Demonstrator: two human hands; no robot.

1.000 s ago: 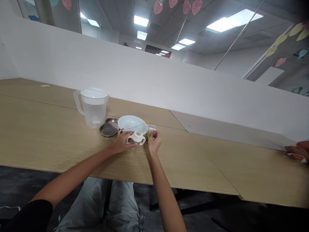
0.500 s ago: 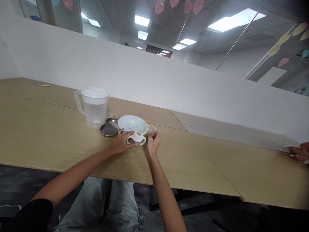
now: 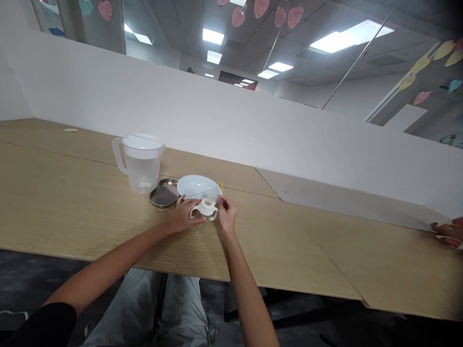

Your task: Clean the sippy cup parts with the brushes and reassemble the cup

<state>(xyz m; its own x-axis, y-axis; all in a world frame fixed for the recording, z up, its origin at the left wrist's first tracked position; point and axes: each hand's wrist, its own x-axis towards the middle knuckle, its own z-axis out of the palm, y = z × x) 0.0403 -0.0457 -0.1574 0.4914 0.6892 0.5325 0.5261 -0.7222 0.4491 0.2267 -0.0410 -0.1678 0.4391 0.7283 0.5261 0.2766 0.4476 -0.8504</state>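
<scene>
My left hand (image 3: 184, 216) grips a white-lidded sippy cup (image 3: 207, 208) by its clear body and near-side handle. The cup stands on the wooden table (image 3: 72, 193), close in front of a white plate (image 3: 198, 187). My right hand (image 3: 226, 214) pinches at the top right of the cup, beside its spout. A clear plastic cap is mostly hidden in those fingertips. A yellow item (image 3: 220, 188) shows just behind the plate's right rim. The plate's left rim nearly touches a dark metal dish (image 3: 164, 196).
A clear plastic jug (image 3: 139, 164) with a white lid stands left of the dish. Another person's hand (image 3: 448, 232) rests at the table's right edge, on a pale sheet (image 3: 343, 200). A white partition (image 3: 181, 106) runs along the table's far side.
My right hand has moved left, bringing the clear cap from beside the plate to the cup's spout. My left hand and the cup have stayed in place.
</scene>
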